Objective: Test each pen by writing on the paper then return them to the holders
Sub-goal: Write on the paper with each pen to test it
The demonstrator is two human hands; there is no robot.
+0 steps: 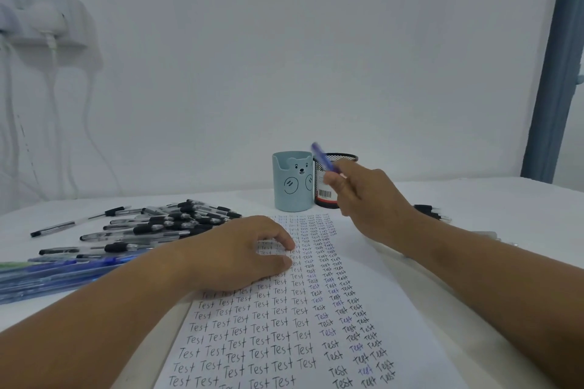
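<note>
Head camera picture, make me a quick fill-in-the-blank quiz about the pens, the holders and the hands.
1. The right hand holds a ____ pen near the holders.
2. The left hand rests on the ____.
3. The blue holder bears a ____ face.
4. The word written all over the sheet is ____.

Missing words: blue; paper; bear; Test

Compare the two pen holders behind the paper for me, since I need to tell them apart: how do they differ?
The pale blue solid cup with a bear face has smooth opaque walls and a notched rim; the black wire-mesh cup is see-through and carries a barcode label. The blue cup stands to the left and appears a little nearer and wider; the mesh cup is partly hidden behind the right hand. Both stand upright, side by side on the white table.
</note>
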